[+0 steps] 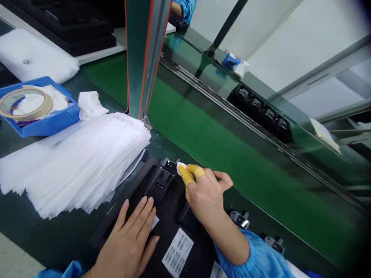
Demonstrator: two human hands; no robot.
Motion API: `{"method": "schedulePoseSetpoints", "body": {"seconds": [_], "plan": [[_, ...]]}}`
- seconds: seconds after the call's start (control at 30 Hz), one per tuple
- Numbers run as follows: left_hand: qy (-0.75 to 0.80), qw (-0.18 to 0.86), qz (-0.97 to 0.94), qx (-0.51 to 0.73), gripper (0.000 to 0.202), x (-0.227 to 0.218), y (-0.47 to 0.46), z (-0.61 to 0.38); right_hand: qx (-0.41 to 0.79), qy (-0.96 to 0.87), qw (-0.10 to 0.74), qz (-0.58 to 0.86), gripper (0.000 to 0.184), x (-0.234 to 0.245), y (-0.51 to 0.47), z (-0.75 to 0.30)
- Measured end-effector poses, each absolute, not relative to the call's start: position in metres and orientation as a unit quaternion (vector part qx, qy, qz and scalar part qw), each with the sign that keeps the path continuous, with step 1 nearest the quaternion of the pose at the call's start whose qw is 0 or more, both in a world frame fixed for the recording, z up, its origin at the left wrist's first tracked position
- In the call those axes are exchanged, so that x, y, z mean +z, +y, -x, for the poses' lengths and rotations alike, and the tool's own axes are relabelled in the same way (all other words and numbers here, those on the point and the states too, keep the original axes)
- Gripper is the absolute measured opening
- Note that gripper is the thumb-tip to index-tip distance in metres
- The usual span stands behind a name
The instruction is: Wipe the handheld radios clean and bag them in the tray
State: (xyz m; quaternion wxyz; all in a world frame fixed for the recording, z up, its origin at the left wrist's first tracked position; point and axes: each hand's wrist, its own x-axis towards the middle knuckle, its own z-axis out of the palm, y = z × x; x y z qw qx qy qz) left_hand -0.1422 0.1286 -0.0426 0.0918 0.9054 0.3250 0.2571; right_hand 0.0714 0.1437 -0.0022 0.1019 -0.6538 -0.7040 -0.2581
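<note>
A black handheld device [158, 191] with a small label lies in a black foam tray [165, 227]. My right hand [207, 195], with yellow finger cots on two fingers, pinches a small white wipe [179, 166] against the device's upper end. My left hand [130, 241] rests with fingers stretched out at the device's lower end and on the foam. A white sheet of barcode labels [177, 251] lies on the foam between my hands. Part of another black device [187, 216] shows under my right wrist.
A fanned stack of white sleeves [78, 162] lies at the left, beside a blue bin [55, 121] holding a tape roll [48, 104]. A metal post [145, 61] and a glass partition [208, 119] stand behind the tray. More devices [240, 219] sit near my right forearm.
</note>
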Motion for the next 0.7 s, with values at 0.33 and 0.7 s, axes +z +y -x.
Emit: {"method": "schedulePoseSetpoints", "body": {"seconds": [0.33,0.7], "plan": [[0.269,0.041,-0.945,0.183,0.037,-0.033,0.139,0.151,-0.229,-0.747,0.111,0.615,0.025,-0.006,0.147,-0.066],[0.279,0.051,-0.938,0.199,0.038,-0.035,0.136,0.148,-0.298,-0.688,0.122,0.650,0.031,-0.003,0.143,-0.084]]}}
